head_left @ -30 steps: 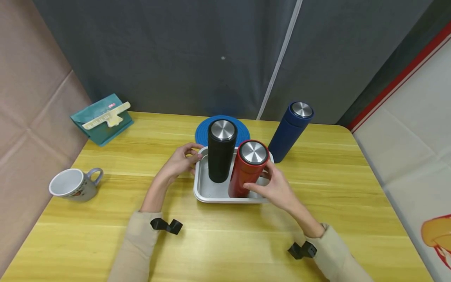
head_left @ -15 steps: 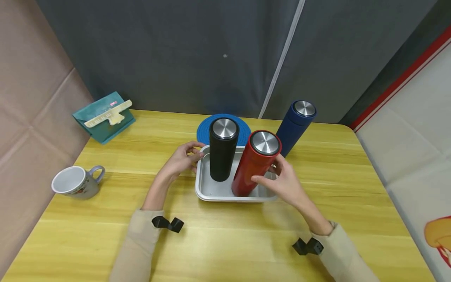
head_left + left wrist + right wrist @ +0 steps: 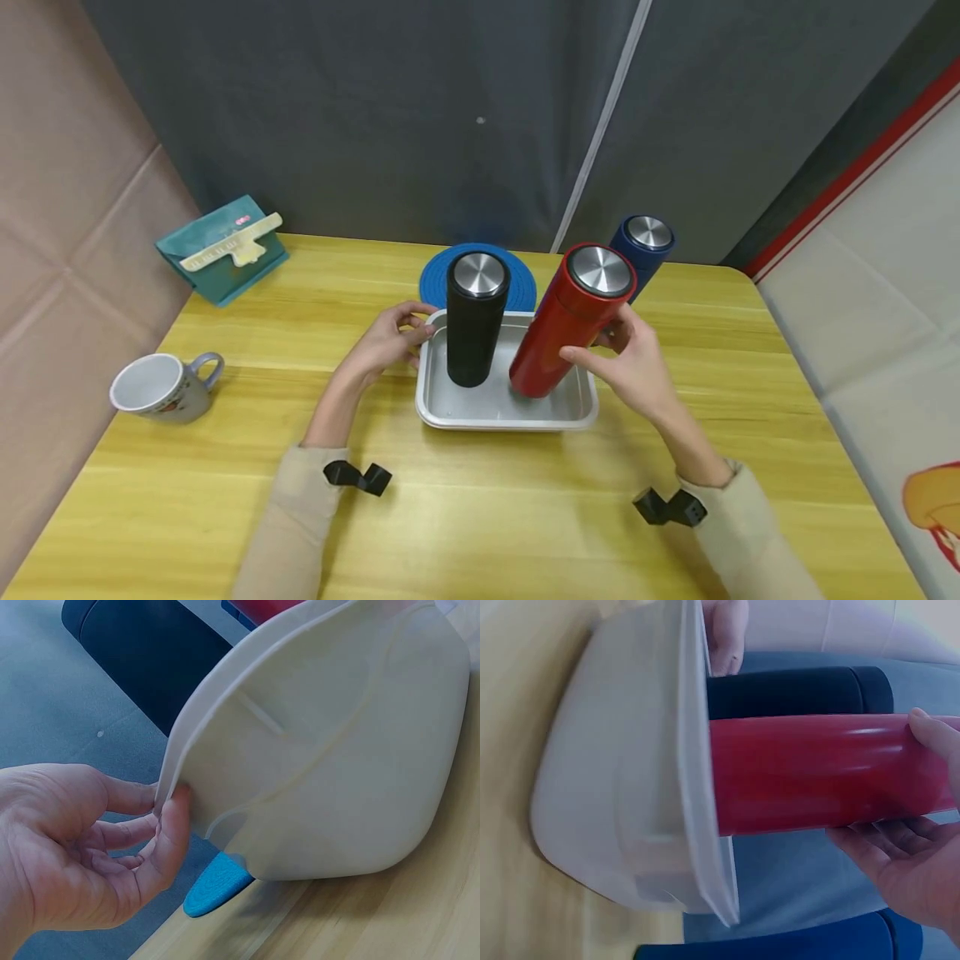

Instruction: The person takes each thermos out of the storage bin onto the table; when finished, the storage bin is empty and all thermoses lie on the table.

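My right hand [image 3: 633, 358] grips a red thermos flask [image 3: 558, 333] round its body, thumb on the near side and fingers behind. The flask leans to the right over the right half of a grey rectangular tray [image 3: 487, 417]; in the right wrist view its lower end is hidden behind the tray wall. A black thermos flask [image 3: 474, 333] stands upright inside the tray, left of the red one. At the tray's left rim my left hand [image 3: 390, 337] pinches the edge between thumb and fingers [image 3: 176, 825]. Both flasks have shiny steel lids.
A dark blue thermos flask [image 3: 648, 242] stands behind the red one, partly hidden by it. Behind the tray lies a round blue mat [image 3: 435, 283]. A patterned mug [image 3: 168, 392] and a teal pouch with a cream clip [image 3: 225, 250] are at the left.
My right hand has raised the red flask and shifted it to the right, and it now covers much of the blue flask. The left hand keeps hold of the tray rim.
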Available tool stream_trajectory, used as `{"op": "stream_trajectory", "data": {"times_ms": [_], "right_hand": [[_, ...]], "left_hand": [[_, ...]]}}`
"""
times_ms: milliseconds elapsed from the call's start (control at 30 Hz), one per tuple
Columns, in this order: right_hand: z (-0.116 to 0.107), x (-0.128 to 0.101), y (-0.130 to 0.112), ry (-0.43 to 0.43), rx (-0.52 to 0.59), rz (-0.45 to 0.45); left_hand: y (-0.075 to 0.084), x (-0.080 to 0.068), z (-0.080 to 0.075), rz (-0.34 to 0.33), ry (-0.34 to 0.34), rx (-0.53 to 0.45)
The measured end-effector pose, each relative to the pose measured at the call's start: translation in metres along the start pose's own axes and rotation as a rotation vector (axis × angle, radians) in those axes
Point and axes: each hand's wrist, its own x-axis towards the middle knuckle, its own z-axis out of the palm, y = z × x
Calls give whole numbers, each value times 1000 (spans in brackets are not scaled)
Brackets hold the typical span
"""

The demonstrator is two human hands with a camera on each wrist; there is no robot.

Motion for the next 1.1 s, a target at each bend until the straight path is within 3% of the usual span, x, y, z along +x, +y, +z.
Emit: {"op": "stream_trajectory", "data": {"times_ms": [300,567,1100], "right_hand": [[-16,6,-9,34,-6,-26],[-31,11,-16,85,84,-44],[-58,11,-14,134,109,-69]], "left_hand": [[-1,0,-1,1,-5,-18],[-1,0,-1,5,1,-12],[0,-2,-1,2,-4,-5]]}}
